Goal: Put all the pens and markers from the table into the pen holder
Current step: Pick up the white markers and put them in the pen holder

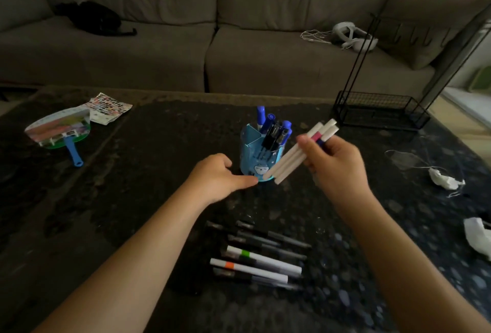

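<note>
A blue pen holder stands mid-table with several blue markers and black pens upright inside it. My left hand rests against its base on the left side, thumb touching the bottom edge. My right hand hovers just right of the holder, gripping a bundle of three white markers tilted diagonally, their lower ends in front of the holder. Nearer to me on the table lie several more pens: black ones, a white one with a green band and a white one with an orange band.
A hand fan and a printed sheet lie at the far left. A black wire rack stands at the far right. Crumpled white tissues and a thin cord lie to the right. A grey sofa runs behind the table.
</note>
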